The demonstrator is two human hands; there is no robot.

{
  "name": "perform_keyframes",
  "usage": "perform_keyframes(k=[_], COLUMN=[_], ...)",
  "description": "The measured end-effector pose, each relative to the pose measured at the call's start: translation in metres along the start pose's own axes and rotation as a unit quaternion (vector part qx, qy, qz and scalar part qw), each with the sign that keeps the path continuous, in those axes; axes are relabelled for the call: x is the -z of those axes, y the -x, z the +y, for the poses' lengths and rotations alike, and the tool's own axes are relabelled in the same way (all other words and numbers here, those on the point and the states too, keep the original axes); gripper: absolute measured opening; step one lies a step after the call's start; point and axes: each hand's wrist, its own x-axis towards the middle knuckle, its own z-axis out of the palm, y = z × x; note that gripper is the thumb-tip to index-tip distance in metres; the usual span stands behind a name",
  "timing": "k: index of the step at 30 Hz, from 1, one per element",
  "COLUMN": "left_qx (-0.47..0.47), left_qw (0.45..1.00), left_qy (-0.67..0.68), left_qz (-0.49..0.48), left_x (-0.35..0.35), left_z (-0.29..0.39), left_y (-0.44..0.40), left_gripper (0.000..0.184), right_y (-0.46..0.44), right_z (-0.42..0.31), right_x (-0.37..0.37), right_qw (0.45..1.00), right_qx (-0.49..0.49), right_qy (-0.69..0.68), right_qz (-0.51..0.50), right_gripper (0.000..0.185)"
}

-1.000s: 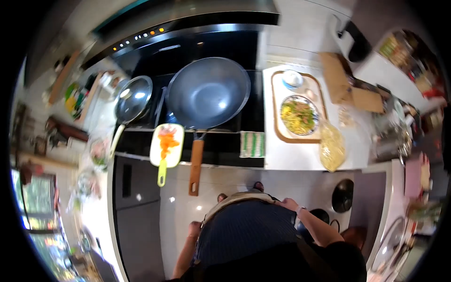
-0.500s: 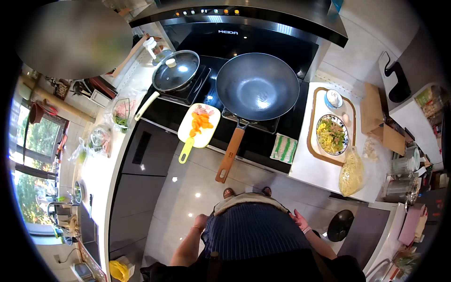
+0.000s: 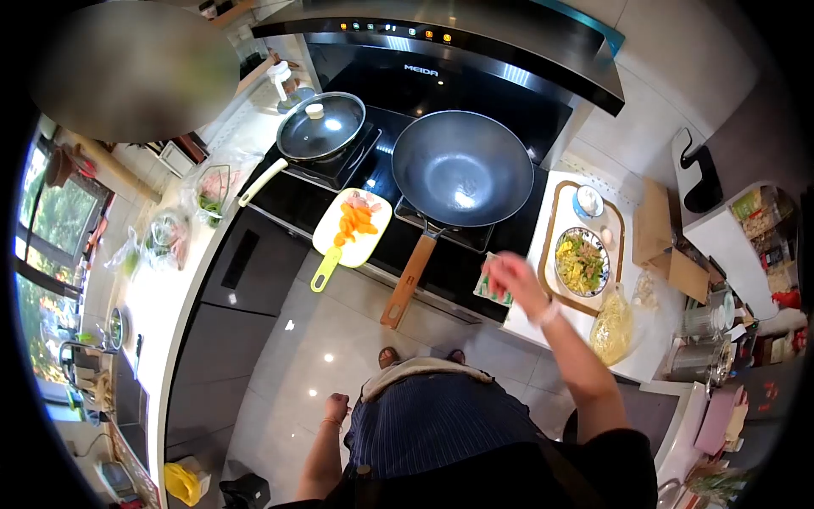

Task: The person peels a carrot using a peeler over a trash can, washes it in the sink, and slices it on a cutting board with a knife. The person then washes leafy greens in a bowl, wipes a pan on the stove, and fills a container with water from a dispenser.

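My right hand (image 3: pixel 517 282) is over the green-and-white striped cloth (image 3: pixel 485 288) at the stove's front edge and partly hides it. Its fingers are blurred, and whether they touch the cloth is unclear. My left hand (image 3: pixel 337 408) hangs beside the dark striped apron (image 3: pixel 437 424), fingers curled, with nothing visible in it. An empty wok (image 3: pixel 462 170) rests on the right burner, its wooden handle (image 3: pixel 409 282) pointing toward me. Left of that handle, a white board (image 3: pixel 366 246) with a green handle holds orange pieces (image 3: pixel 354 222) and some pink pieces.
A lidded pan (image 3: pixel 320 127) stands on the left burner. On the right counter, a tray (image 3: pixel 549 246) bears a patterned plate of food (image 3: pixel 582 261), a small bowl (image 3: pixel 588 201) and an egg. A bag of yellow noodles (image 3: pixel 610 331) lies beside it. Bagged food lines the left counter.
My right hand has risen from beside the apron and reached forward to the cloth. My left hand stays low at my side. The view has turned and shifted somewhat.
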Motion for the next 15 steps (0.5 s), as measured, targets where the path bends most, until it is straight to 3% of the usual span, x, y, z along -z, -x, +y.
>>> perform_keyframes(k=[3, 4, 6, 8, 11, 14, 15], left_qx=[0.032, 0.036, 0.037, 0.009, 0.05, 0.05, 0.04], left_qw=[0.992, 0.983, 0.976, 0.987, 0.983, 0.988, 0.989], left_qy=[0.12, 0.178, 0.208, 0.142, 0.107, 0.03, 0.017], left_qz=[-0.011, -0.004, 0.043, 0.078, 0.138, 0.146, 0.144], left_x=[0.005, 0.003, -0.002, -0.003, -0.021, -0.047, -0.054], left_z=[-0.026, -0.035, -0.051, -0.058, -0.085, -0.114, -0.118], left_y=[0.0, 0.003, 0.031, 0.067, 0.121, 0.16, 0.164], left_gripper=[0.018, 0.02, 0.021, 0.019, 0.018, 0.018, 0.018], right_y=[-0.087, -0.115, -0.173, -0.187, -0.176, -0.117, -0.093], right_z=[-0.046, -0.051, -0.025, -0.026, -0.029, 0.017, 0.04], right_x=[0.01, 0.013, 0.034, 0.042, 0.054, 0.068, 0.066], right_qw=[0.994, 0.989, 0.927, 0.794, 0.792, 0.801, 0.809], right_qx=[0.054, 0.023, 0.111, 0.237, 0.266, 0.17, 0.086], right_qy=[0.092, 0.144, 0.351, 0.524, 0.397, 0.241, 0.26], right_qz=[0.01, 0.022, 0.07, 0.198, 0.38, 0.521, 0.519], right_gripper=[0.026, 0.024, 0.019, 0.016, 0.012, 0.012, 0.011])
